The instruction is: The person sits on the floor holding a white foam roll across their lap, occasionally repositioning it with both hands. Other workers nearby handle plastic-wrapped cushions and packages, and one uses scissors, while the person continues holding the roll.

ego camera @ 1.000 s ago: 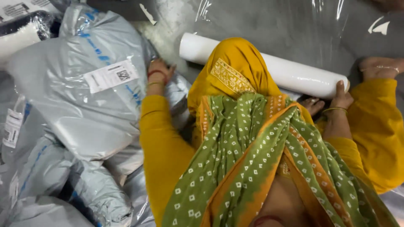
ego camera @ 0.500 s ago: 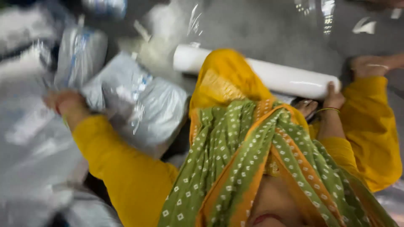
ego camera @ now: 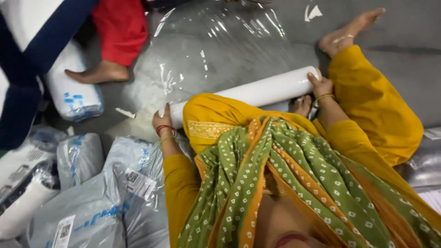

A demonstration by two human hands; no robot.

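Note:
A white roll of stretch film lies on the grey floor across my bent knees, which are in yellow cloth. My left hand, with red and gold bangles at the wrist, holds the roll's left end. My right hand grips its right end. A sheet of clear film is spread flat on the floor beyond the roll. A green dotted scarf hangs down my front and hides the floor right below me.
Several grey plastic mailer parcels with labels pile up at the lower left. A white wrapped parcel lies by another person's bare foot and red trouser leg. My own bare foot rests at the upper right.
My left hand has left the grey parcels on the left and come over to the roll's left end. My right hand stays at the right end. The view has swung toward the floor.

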